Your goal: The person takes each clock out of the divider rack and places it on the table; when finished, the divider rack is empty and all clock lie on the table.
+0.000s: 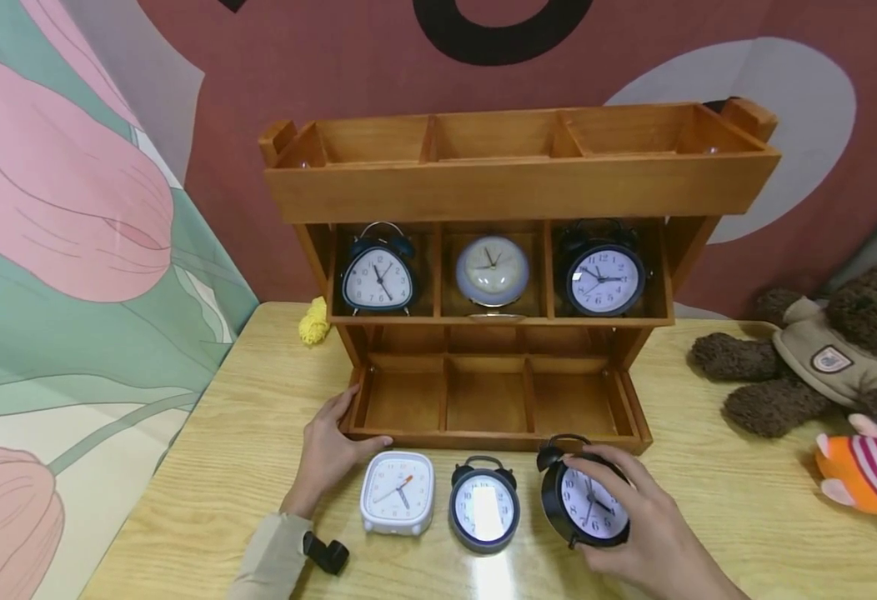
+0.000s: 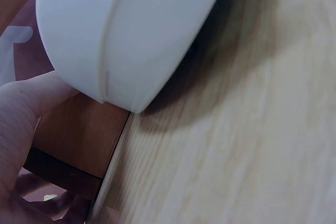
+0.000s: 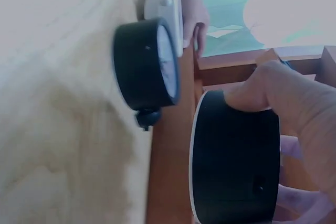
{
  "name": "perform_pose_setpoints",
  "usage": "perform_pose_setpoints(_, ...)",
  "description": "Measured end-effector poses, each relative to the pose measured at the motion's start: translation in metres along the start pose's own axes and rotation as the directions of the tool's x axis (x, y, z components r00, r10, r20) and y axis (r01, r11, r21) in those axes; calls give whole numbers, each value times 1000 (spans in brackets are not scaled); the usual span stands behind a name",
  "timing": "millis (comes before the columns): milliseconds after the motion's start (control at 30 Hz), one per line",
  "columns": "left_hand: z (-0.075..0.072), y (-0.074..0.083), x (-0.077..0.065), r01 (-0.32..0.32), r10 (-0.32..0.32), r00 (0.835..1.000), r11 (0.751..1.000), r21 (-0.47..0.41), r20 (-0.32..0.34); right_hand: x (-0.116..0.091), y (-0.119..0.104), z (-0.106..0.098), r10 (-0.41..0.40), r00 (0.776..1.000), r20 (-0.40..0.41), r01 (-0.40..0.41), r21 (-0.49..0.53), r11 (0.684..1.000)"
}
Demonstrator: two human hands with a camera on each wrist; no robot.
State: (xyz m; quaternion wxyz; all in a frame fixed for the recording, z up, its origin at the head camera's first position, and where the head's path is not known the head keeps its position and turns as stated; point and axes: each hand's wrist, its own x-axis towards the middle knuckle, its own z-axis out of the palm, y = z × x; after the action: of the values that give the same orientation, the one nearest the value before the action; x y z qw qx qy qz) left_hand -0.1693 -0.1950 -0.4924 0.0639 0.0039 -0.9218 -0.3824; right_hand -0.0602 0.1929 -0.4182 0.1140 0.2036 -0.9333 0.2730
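My left hand (image 1: 331, 444) grips the front left corner of a wooden shelf (image 1: 498, 437), thumb along the front edge and fingers at the side. My right hand (image 1: 648, 508) holds a round black alarm clock (image 1: 577, 498), tilted, in front of the shelf's right end; in the right wrist view, the thumb presses its black casing (image 3: 233, 156). Between the hands stand a white square alarm clock (image 1: 398, 492) beside my left thumb and a dark round twin-bell alarm clock (image 1: 485, 508). The white clock's casing (image 2: 131, 30) fills the top of the left wrist view.
The middle tier holds a triangular alarm clock (image 1: 378, 279), a round pale clock (image 1: 492, 268) and a dark round clock (image 1: 605, 279). A brown teddy bear (image 1: 814, 358) and striped plush toy (image 1: 862, 471) sit at right. A yellow yarn bundle (image 1: 314, 322) lies left of the shelf.
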Motion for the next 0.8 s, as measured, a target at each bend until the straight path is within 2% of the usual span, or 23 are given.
perform_pose_setpoints(200,-1,0,1,3,-3,1000,1000,5,1,-7,6,11,-4,999,32,4,18,1000)
perform_pose_setpoints(433,-1,0,1,4,-4,1000,1000,3,2,-8,12,28,104,984,145,-112,44,993)
perform_pose_setpoints(600,-1,0,0,-2,2,1000,1000,4,-1,-7,16,37,153,967,203,-161,24,987)
perform_pose_setpoints(800,0,-1,0,-5,5,1000,1000,9,3,-7,22,39,166,956,242,-163,-32,986)
